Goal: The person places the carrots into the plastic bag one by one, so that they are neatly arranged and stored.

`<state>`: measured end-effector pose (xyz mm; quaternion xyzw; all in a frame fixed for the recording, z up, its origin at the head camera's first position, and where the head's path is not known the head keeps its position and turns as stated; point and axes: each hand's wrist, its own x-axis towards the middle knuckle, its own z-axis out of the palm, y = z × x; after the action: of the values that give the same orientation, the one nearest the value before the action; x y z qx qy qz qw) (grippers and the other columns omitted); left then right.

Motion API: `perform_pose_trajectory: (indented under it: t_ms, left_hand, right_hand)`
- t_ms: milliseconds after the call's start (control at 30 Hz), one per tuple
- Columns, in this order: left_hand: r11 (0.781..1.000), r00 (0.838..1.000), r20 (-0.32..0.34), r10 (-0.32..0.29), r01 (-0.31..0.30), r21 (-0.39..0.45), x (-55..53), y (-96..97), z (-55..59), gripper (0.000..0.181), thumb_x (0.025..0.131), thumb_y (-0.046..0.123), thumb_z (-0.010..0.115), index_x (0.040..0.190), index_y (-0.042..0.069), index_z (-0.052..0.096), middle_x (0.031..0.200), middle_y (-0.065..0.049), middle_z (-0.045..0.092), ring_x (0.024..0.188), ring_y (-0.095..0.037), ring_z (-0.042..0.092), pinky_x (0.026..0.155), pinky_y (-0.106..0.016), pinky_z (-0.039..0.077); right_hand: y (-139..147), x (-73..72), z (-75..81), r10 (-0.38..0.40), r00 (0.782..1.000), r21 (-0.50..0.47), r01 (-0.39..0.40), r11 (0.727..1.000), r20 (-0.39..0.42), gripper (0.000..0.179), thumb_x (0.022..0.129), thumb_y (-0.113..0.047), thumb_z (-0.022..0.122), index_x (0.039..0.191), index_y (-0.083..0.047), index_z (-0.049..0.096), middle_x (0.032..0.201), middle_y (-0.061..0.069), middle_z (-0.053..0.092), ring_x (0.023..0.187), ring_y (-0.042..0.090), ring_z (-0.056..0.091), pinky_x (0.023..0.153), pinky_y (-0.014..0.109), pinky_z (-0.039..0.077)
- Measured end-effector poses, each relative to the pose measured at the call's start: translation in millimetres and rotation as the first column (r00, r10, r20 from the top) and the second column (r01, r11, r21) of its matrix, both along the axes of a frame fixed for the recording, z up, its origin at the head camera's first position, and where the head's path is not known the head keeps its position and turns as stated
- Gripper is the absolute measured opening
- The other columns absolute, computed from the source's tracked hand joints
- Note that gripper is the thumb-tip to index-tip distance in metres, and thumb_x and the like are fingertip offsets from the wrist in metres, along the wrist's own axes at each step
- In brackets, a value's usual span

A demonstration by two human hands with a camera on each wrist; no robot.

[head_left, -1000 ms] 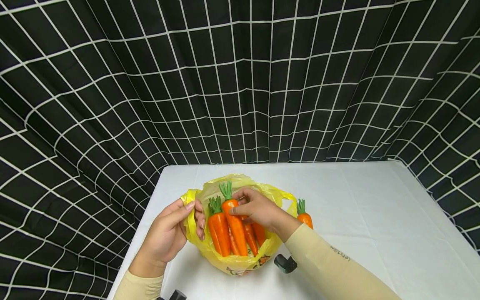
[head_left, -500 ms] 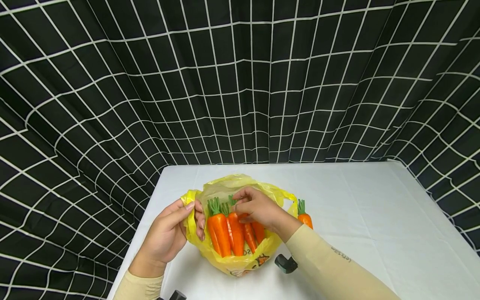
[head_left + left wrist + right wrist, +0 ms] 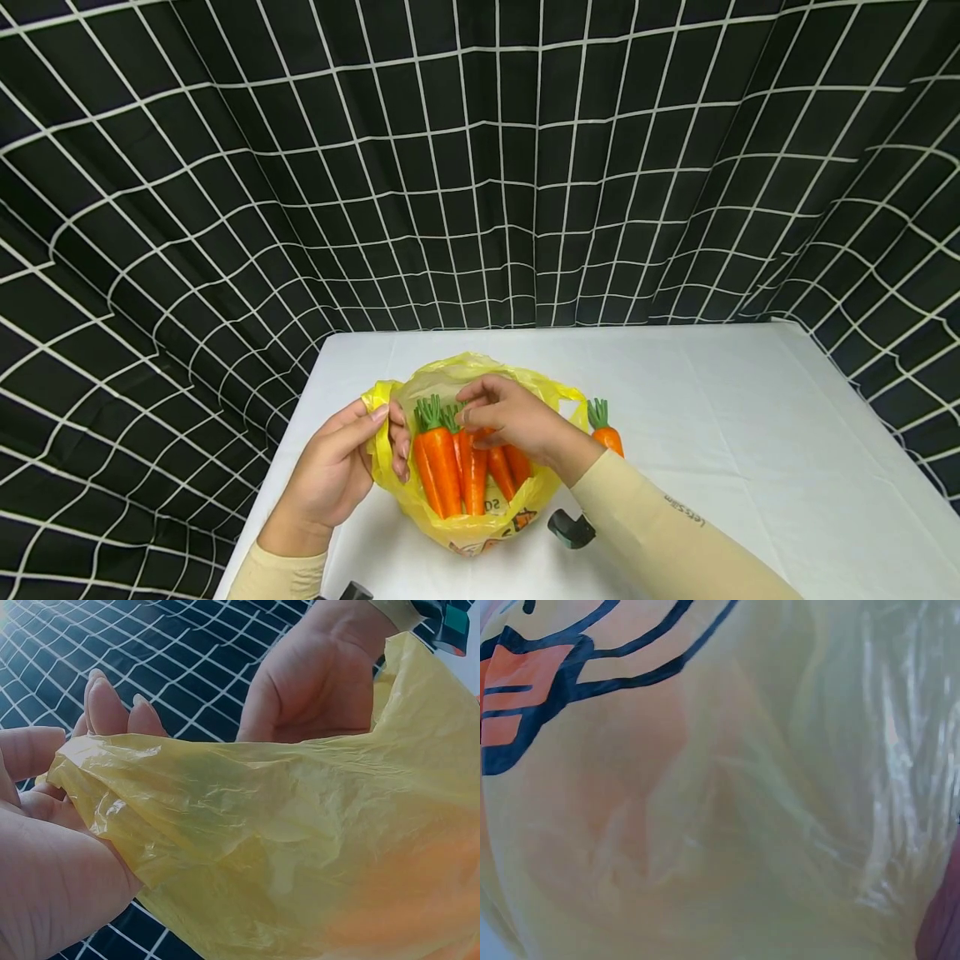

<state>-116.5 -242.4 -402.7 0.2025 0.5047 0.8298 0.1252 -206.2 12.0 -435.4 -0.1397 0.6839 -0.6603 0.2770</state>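
Note:
My left hand [image 3: 341,462] holds the left handle of a thin yellow plastic bag [image 3: 420,521] between thumb and fingers. In the left wrist view, the bag film [image 3: 247,817] stretches away from that hand [image 3: 52,877]. Several orange carrots [image 3: 442,475] with green tops stand leaning inside the bag's mouth. Over them, my right hand [image 3: 510,421] reaches in with relaxed, slightly spread fingers, its fingertips close to the carrots' green tops. The printed bag side [image 3: 705,825] fills most of the right wrist view, hiding the fingers there.
Another carrot [image 3: 607,433] lies on the white-covered table [image 3: 750,467], just right of the bag. Black curtains with a white grid [image 3: 495,208] surround the table at the back and sides. A dark wrist camera [image 3: 572,529] hangs under the right forearm.
The carrot pinched in my right hand has gone down into the bag among the others, and the fingers have loosened from it. My left hand keeps its hold on the handle.

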Motion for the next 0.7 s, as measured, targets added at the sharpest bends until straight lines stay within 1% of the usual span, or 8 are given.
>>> perform_pose_trajectory:
  t_ms: [200, 333, 467, 567, 700]
  left_hand:
    - [1.000, 1.000, 0.008, 0.001, -0.001, 0.001, 0.1, 0.0, -0.5, 0.030, 0.119, 0.010, 0.032, 0.116, 0.005, 0.062, 0.092, -0.006, 0.066, 0.077, -0.017, 0.066, 0.073, -0.027, 0.060]
    - [1.000, 1.000, 0.010, 0.002, -0.002, 0.002, 0.3, -0.1, -0.7, 0.029, 0.119, 0.010, 0.033, 0.116, 0.004, 0.061, 0.092, -0.006, 0.065, 0.077, -0.017, 0.066, 0.073, -0.027, 0.060]
    - [1.000, 1.000, 0.011, 0.005, -0.005, 0.000, 0.4, 0.0, -0.6, 0.029, 0.119, 0.010, 0.033, 0.116, 0.004, 0.061, 0.092, -0.007, 0.065, 0.077, -0.017, 0.065, 0.073, -0.027, 0.060]
    - [1.000, 1.000, 0.007, 0.004, -0.004, 0.000, 0.3, -0.1, -0.6, 0.029, 0.119, 0.010, 0.033, 0.116, 0.004, 0.061, 0.092, -0.007, 0.065, 0.077, -0.017, 0.065, 0.073, -0.027, 0.060]
    - [1.000, 1.000, -0.003, 0.006, -0.006, -0.002, -0.5, -0.6, -0.7, 0.030, 0.119, 0.010, 0.032, 0.116, 0.004, 0.061, 0.092, -0.006, 0.065, 0.076, -0.017, 0.065, 0.072, -0.027, 0.060]
  right_hand:
    - [1.3, 0.8, 5.0, 0.009, 1.000, -0.003, -0.009, 1.000, -0.011, 0.041, 0.097, -0.013, 0.074, 0.132, 0.003, 0.061, 0.113, 0.016, 0.064, 0.106, 0.037, 0.066, 0.092, 0.050, 0.063]
    - [3.1, 1.4, 8.3, 0.013, 1.000, -0.010, -0.013, 1.000, -0.016, 0.040, 0.098, -0.013, 0.074, 0.132, 0.003, 0.061, 0.113, 0.016, 0.064, 0.108, 0.039, 0.066, 0.091, 0.048, 0.063]
    - [5.5, 2.1, 11.2, 0.006, 1.000, -0.012, -0.006, 1.000, -0.021, 0.042, 0.097, -0.012, 0.073, 0.135, 0.004, 0.059, 0.113, 0.015, 0.065, 0.111, 0.043, 0.065, 0.090, 0.045, 0.063]
    - [7.4, 2.0, 13.7, -0.004, 1.000, -0.024, 0.004, 1.000, -0.027, 0.043, 0.097, -0.010, 0.073, 0.136, 0.003, 0.059, 0.115, 0.016, 0.065, 0.109, 0.041, 0.065, 0.089, 0.043, 0.063]
    - [10.6, 1.9, 17.6, -0.013, 0.999, -0.047, 0.012, 0.999, -0.036, 0.037, 0.100, -0.011, 0.071, 0.134, 0.001, 0.061, 0.120, 0.018, 0.065, 0.107, 0.037, 0.065, 0.089, 0.043, 0.063]
